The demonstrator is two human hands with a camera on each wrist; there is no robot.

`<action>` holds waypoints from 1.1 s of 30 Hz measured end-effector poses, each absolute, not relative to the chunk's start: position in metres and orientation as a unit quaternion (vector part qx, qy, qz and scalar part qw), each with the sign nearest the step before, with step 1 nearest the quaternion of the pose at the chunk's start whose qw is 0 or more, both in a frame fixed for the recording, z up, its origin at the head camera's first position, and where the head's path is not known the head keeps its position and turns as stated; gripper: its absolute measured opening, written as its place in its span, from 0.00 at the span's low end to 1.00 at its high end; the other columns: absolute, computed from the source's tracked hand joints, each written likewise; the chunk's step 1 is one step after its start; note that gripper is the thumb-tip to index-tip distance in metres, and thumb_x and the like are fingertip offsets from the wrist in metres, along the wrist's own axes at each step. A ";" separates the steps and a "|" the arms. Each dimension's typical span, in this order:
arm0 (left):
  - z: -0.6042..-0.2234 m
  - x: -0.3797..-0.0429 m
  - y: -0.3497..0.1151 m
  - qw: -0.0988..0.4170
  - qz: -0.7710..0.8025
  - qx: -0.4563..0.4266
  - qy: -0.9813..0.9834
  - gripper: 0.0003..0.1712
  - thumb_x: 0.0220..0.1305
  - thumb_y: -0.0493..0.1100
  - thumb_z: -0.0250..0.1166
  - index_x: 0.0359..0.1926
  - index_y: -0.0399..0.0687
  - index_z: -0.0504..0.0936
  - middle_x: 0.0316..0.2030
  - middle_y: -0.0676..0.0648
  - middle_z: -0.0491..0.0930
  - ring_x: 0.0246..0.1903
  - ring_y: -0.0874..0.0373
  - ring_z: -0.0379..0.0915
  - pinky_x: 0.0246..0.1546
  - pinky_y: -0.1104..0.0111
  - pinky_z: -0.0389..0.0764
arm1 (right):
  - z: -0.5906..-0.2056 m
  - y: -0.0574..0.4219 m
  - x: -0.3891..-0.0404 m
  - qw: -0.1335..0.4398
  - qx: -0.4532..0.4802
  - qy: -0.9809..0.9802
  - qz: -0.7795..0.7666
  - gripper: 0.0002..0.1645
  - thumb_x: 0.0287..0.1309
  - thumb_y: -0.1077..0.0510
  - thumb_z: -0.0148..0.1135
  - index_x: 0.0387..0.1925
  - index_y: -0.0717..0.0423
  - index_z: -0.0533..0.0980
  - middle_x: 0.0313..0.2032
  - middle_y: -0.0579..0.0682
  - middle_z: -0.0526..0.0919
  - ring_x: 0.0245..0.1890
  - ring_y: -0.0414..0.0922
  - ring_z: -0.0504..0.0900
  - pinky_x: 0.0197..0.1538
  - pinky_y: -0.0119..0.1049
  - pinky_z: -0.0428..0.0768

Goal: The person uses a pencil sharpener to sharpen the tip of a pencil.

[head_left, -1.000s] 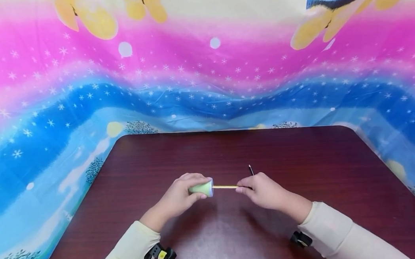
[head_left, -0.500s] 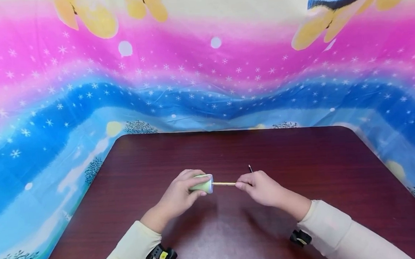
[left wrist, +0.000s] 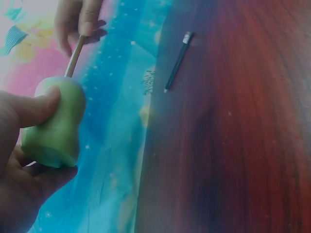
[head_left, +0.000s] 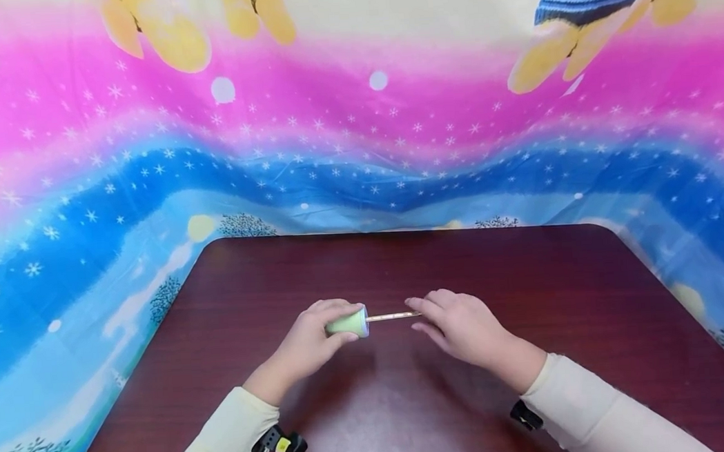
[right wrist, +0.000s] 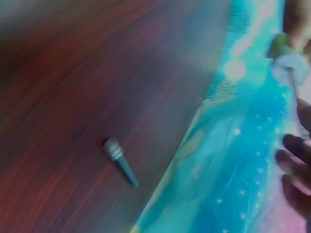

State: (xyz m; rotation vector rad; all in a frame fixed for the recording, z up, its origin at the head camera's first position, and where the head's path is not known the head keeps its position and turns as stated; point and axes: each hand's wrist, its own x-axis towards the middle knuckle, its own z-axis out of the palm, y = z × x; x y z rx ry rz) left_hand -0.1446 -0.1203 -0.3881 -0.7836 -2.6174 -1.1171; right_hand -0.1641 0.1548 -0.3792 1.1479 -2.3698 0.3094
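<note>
My left hand (head_left: 309, 340) grips a green, waisted pencil sharpener (head_left: 351, 325), its pale end facing right. A thin pencil (head_left: 389, 316) reaches out of that end toward my right hand (head_left: 464, 323). The pencil's far end lies between the right thumb and fingers, which are loosely spread in the head view. From the left wrist, the sharpener (left wrist: 68, 121) shows thumb and fingers on both sides, with the pencil (left wrist: 74, 58) running up to the right fingertips. Both are held above the table. The right wrist view is blurred.
A black pencil (left wrist: 179, 62) with a white band lies on the dark red wooden table (head_left: 315, 270), hidden behind the right hand in the head view. A patterned pink and blue cloth (head_left: 358, 164) hangs behind the table.
The right fingers have loosened and straightened from a tight pinch on the pencil, and the hand now hides the black pencil's tip. The left hand has stayed nearly still.
</note>
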 end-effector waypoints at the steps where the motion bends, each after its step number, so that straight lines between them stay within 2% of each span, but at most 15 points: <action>1: -0.387 -0.144 -0.120 0.080 -0.392 -0.255 -0.880 0.24 0.54 0.37 0.73 0.55 0.48 0.83 0.50 0.47 0.81 0.50 0.51 0.75 0.47 0.60 0.78 | -0.381 0.156 -0.165 0.296 0.441 -0.843 0.087 0.15 0.61 0.51 0.63 0.47 0.54 0.80 0.31 0.47 0.80 0.28 0.44 0.79 0.27 0.37 0.78; 3: -0.384 -0.144 -0.120 0.056 -0.418 -0.247 -0.873 0.24 0.55 0.36 0.72 0.55 0.47 0.82 0.51 0.45 0.80 0.50 0.50 0.75 0.45 0.62 0.78 | -0.385 0.156 -0.167 0.370 0.468 -0.800 0.061 0.11 0.68 0.54 0.56 0.42 0.56 0.80 0.26 0.47 0.76 0.23 0.44 0.75 0.24 0.36 0.78; 5: -0.383 -0.144 -0.120 0.041 -0.430 -0.248 -0.867 0.24 0.55 0.36 0.71 0.55 0.46 0.82 0.51 0.44 0.80 0.49 0.50 0.76 0.44 0.64 0.78 | -0.388 0.155 -0.168 0.405 0.477 -0.777 0.063 0.16 0.73 0.55 0.46 0.37 0.56 0.79 0.24 0.47 0.73 0.20 0.44 0.72 0.20 0.34 0.75; 7: -0.383 -0.143 -0.119 0.040 -0.430 -0.254 -0.865 0.24 0.55 0.37 0.72 0.55 0.45 0.82 0.50 0.44 0.81 0.49 0.50 0.76 0.45 0.63 0.78 | -0.390 0.154 -0.167 0.400 0.478 -0.778 0.079 0.21 0.74 0.55 0.40 0.34 0.56 0.79 0.23 0.47 0.72 0.19 0.44 0.73 0.20 0.34 0.75; 9: -0.383 -0.143 -0.119 0.054 -0.418 -0.263 -0.868 0.24 0.54 0.36 0.72 0.54 0.45 0.83 0.49 0.44 0.81 0.49 0.49 0.76 0.47 0.62 0.78 | -0.390 0.153 -0.165 0.362 0.472 -0.797 0.103 0.16 0.71 0.58 0.48 0.32 0.57 0.79 0.23 0.46 0.74 0.20 0.43 0.75 0.21 0.35 0.76; 14: -0.386 -0.141 -0.118 0.111 -0.366 -0.304 -0.872 0.25 0.50 0.36 0.75 0.53 0.46 0.84 0.47 0.48 0.81 0.49 0.51 0.75 0.47 0.60 0.78 | -0.383 0.150 -0.156 0.174 0.422 -0.869 0.189 0.03 0.56 0.64 0.65 0.33 0.59 0.83 0.28 0.46 0.83 0.28 0.40 0.82 0.33 0.36 0.81; 16: -0.387 -0.141 -0.117 0.144 -0.342 -0.328 -0.869 0.26 0.48 0.35 0.75 0.52 0.46 0.84 0.47 0.48 0.81 0.49 0.52 0.74 0.46 0.61 0.79 | -0.378 0.151 -0.155 0.078 0.383 -0.888 0.242 0.04 0.58 0.63 0.64 0.34 0.59 0.83 0.28 0.44 0.84 0.28 0.38 0.81 0.34 0.34 0.81; 18: -0.389 -0.141 -0.117 0.178 -0.322 -0.351 -0.861 0.26 0.46 0.34 0.76 0.51 0.47 0.85 0.46 0.48 0.81 0.49 0.52 0.74 0.46 0.62 0.79 | -0.373 0.153 -0.156 -0.042 0.335 -0.884 0.325 0.07 0.62 0.62 0.60 0.32 0.60 0.83 0.24 0.43 0.81 0.22 0.36 0.76 0.28 0.32 0.77; 21: -0.391 -0.141 -0.115 0.212 -0.305 -0.378 -0.848 0.26 0.45 0.33 0.76 0.50 0.48 0.85 0.47 0.47 0.81 0.49 0.52 0.74 0.46 0.62 0.79 | -0.367 0.157 -0.161 -0.230 0.227 -0.828 0.459 0.12 0.65 0.61 0.55 0.31 0.65 0.81 0.17 0.42 0.70 0.15 0.36 0.62 0.18 0.28 0.61; 24: -0.390 -0.141 -0.114 0.207 -0.306 -0.375 -0.850 0.25 0.47 0.34 0.76 0.50 0.48 0.85 0.47 0.48 0.81 0.50 0.52 0.74 0.46 0.63 0.79 | -0.361 0.160 -0.164 -0.296 0.174 -0.795 0.499 0.15 0.67 0.60 0.53 0.33 0.68 0.80 0.15 0.45 0.67 0.13 0.38 0.61 0.17 0.28 0.56; 25: -0.389 -0.140 -0.114 0.195 -0.309 -0.367 -0.856 0.25 0.49 0.35 0.75 0.51 0.49 0.85 0.48 0.48 0.81 0.50 0.53 0.73 0.47 0.62 0.79 | -0.360 0.160 -0.164 -0.281 0.183 -0.809 0.482 0.15 0.67 0.57 0.54 0.36 0.67 0.80 0.16 0.45 0.70 0.15 0.39 0.64 0.17 0.29 0.60; 27: -0.388 -0.140 -0.115 0.165 -0.320 -0.338 -0.869 0.25 0.51 0.36 0.74 0.53 0.49 0.84 0.48 0.50 0.80 0.51 0.54 0.73 0.48 0.61 0.78 | -0.360 0.158 -0.162 -0.192 0.231 -0.863 0.407 0.16 0.67 0.53 0.56 0.44 0.61 0.81 0.25 0.49 0.80 0.23 0.44 0.77 0.24 0.36 0.75; 31: -0.386 -0.141 -0.116 0.106 -0.369 -0.278 -0.881 0.25 0.54 0.37 0.72 0.55 0.48 0.82 0.49 0.50 0.80 0.51 0.54 0.73 0.49 0.60 0.77 | -0.371 0.158 -0.159 0.110 0.360 -0.907 0.189 0.24 0.61 0.46 0.63 0.54 0.53 0.78 0.36 0.48 0.83 0.35 0.45 0.82 0.35 0.41 0.81; 32: -0.385 -0.141 -0.117 0.093 -0.385 -0.269 -0.878 0.24 0.54 0.37 0.72 0.55 0.48 0.82 0.49 0.49 0.80 0.51 0.53 0.73 0.47 0.61 0.78 | -0.374 0.158 -0.160 0.192 0.387 -0.890 0.144 0.21 0.63 0.47 0.62 0.53 0.53 0.79 0.36 0.47 0.82 0.35 0.44 0.81 0.34 0.39 0.81; 33: -0.384 -0.141 -0.117 0.080 -0.400 -0.261 -0.875 0.24 0.55 0.37 0.72 0.55 0.48 0.82 0.50 0.48 0.80 0.51 0.53 0.74 0.47 0.62 0.78 | -0.378 0.159 -0.161 0.265 0.412 -0.865 0.108 0.19 0.65 0.47 0.59 0.50 0.54 0.80 0.32 0.47 0.81 0.29 0.43 0.79 0.28 0.37 0.78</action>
